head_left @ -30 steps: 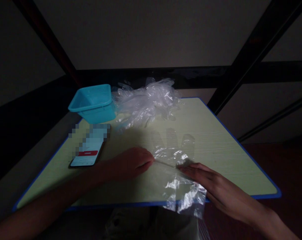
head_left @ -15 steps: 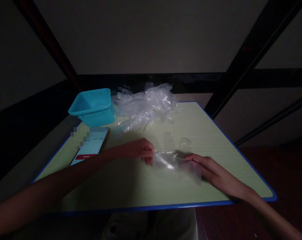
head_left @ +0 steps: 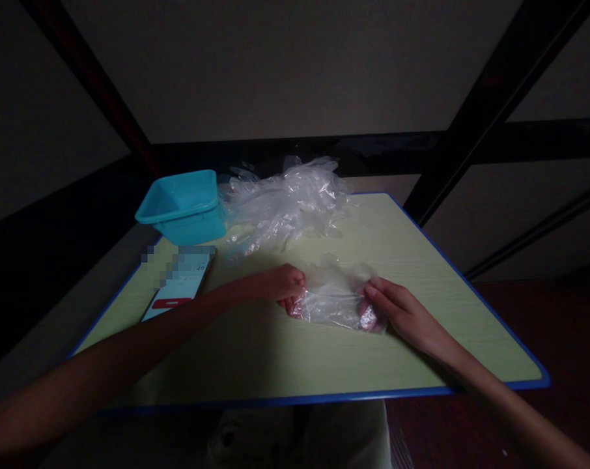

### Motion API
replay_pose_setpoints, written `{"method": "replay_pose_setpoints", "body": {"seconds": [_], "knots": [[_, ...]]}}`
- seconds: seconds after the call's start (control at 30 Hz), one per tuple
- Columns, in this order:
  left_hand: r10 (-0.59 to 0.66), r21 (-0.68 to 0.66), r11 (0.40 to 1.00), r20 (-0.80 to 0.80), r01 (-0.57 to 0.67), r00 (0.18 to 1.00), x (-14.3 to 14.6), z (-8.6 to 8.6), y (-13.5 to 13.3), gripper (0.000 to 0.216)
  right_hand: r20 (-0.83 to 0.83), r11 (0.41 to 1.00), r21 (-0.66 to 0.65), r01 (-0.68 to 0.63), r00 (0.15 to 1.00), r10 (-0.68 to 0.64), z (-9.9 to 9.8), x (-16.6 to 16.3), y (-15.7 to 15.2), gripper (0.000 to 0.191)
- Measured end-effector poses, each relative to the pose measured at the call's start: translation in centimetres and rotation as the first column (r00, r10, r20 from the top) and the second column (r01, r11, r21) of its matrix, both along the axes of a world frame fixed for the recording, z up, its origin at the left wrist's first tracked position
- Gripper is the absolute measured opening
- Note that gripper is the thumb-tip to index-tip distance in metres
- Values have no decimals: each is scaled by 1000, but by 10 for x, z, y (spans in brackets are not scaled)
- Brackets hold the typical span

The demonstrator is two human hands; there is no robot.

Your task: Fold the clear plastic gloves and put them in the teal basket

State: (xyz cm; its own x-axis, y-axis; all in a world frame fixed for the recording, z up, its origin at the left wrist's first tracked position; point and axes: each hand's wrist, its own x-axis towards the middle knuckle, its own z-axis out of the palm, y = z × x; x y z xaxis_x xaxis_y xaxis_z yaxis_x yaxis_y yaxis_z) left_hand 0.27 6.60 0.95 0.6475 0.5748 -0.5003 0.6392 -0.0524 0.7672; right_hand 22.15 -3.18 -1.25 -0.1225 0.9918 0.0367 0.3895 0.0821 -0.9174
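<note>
Between my hands a clear disposable plastic glove (head_left: 331,307) is stretched just above the table, its fingers pointing away from me. My left hand (head_left: 291,286) is closed on the glove's left edge. With thumb and fingers, my right hand (head_left: 385,305) pinches the right edge, and some of its fingers show through the film. Beyond them lies a loose heap of clear plastic gloves (head_left: 295,202), tangled together.
A turquoise plastic basket (head_left: 190,225) stands at the back left beside the heap. In front of it a phone (head_left: 180,283) lies face up, partly behind my left forearm. The pale table (head_left: 217,365) has a blue edge, and a wall rises behind it.
The near part of the glove, which was lifted and blurred, now hangs lower and flatter. My right hand has shifted slightly left and pinches the glove more plainly.
</note>
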Motion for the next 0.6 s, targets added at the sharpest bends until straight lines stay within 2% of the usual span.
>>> {"method": "replay_pose_setpoints", "body": {"seconds": [0.2, 0.3, 0.43, 0.6], "knots": [[-21, -11, 1000, -3, 21, 1000, 2, -3, 1, 16, 14, 999, -33, 8, 1000, -8, -5, 1, 4, 32], [-23, -5, 1000, 6, 23, 1000, 2, -5, 1, 16, -77, 993, -120, 11, 997, -20, -4, 1, 3, 26], [-14, 0, 1000, 3, 14, 1000, 1, -6, 1, 14, -252, 982, -183, 52, 963, -98, 1, 1, 0, 36], [10, -2, 1000, -4, -10, 1000, 3, -7, 1, 13, -300, 974, -187, 130, 936, -183, 3, 9, -4, 53]]}}
